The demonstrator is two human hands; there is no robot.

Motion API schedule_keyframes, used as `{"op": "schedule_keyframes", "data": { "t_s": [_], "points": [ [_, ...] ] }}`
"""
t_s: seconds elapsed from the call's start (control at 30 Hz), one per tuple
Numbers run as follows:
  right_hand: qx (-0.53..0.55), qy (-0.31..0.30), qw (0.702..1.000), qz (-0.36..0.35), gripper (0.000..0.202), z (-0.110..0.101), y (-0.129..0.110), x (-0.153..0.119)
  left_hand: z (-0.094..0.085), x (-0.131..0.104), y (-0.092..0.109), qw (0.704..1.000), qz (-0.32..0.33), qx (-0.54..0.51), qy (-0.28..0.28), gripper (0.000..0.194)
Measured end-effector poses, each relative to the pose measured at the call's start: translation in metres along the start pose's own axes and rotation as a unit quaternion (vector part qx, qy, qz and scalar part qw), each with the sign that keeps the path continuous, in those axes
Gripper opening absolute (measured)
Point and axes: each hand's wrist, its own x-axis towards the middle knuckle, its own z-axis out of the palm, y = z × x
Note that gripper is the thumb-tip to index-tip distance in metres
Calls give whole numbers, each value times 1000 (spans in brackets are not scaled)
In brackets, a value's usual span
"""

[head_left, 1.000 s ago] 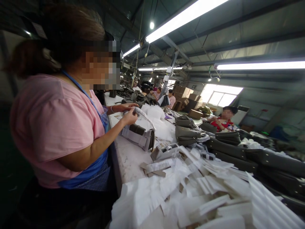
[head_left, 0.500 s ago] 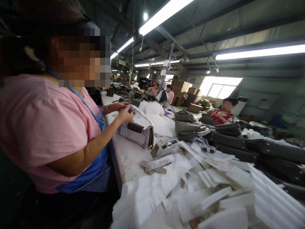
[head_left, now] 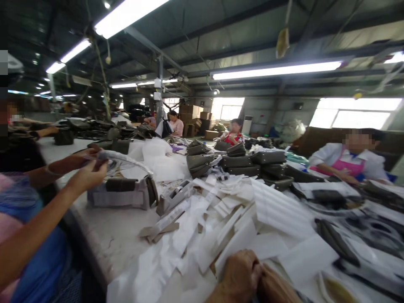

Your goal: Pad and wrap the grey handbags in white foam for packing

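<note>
My left hand (head_left: 238,269) is at the bottom of the head view, its fingers curled closed. Against it on the right is my right hand (head_left: 273,284), partly cut off by the frame edge and also looking closed. The two meet, and whatever they hold is hidden between and below them. Just beyond them lies a heap of white foam and paper sheets (head_left: 227,223). A yellowish shallow dish (head_left: 339,288) sits to the right of my hands, near an olive-grey bag piece (head_left: 336,242).
At left, a co-worker's hands (head_left: 91,168) hold a wrapped strap over a handbag (head_left: 118,193) on the white table (head_left: 94,227). Olive-grey bags (head_left: 240,166) are stacked beyond the heap. A person in a pink apron (head_left: 353,162) works at the right.
The view has swung to the right, so the near co-worker has slid mostly out at left. My two hands have come into view at the bottom. The person in pink apron now shows.
</note>
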Motion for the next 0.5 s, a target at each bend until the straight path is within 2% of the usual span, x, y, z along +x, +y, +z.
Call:
{"op": "schedule_keyframes", "data": {
  "t_s": [0.2, 0.3, 0.4, 0.5],
  "points": [
    [38, 29, 998, -33, 34, -33, -27, -8, -5, 0, -2, 1000, 11, 2, -1, 20],
    [37, 21, 999, 5, 33, -47, -39, -8, -5, -1, -2, 1000, 7, 9, -8, 24],
    [29, -13, 998, 47, 34, -56, -39, -10, -4, 0, -3, 1000, 3, 22, -13, 24],
    [32, -42, 995, 80, 46, -59, -29, -14, -3, 0, -6, 1000, -7, 18, -14, 22]
  ]
}}
